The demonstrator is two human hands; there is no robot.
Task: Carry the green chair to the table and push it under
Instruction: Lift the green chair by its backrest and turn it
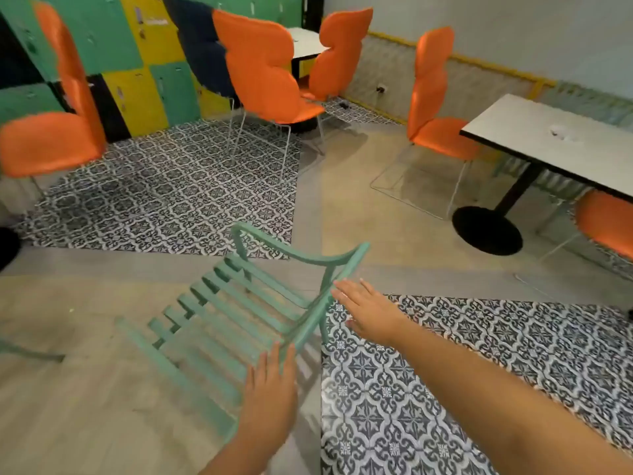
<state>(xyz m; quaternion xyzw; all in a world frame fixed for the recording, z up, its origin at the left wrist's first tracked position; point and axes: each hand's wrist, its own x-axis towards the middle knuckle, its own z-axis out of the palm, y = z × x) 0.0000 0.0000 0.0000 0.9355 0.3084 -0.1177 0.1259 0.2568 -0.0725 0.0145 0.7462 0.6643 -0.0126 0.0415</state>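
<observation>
The green chair [226, 313], slatted and pale green, stands on the floor low in the middle of the head view, seen from above. My left hand [270, 389] hovers with fingers spread at the near end of the chair's right side rail, touching or just above it. My right hand [368, 310] is flat and open beside the right armrest, fingertips close to the rail. Neither hand grips the chair. The white-topped table [534, 132] on a black pedestal base stands at the right, a couple of steps away.
Several orange chairs [270, 73] with wire legs stand at the left, middle back and beside the table. Another small table [306, 41] stands at the back. Coloured lockers [137, 63] line the far left wall. The floor mixes patterned tile and plain beige.
</observation>
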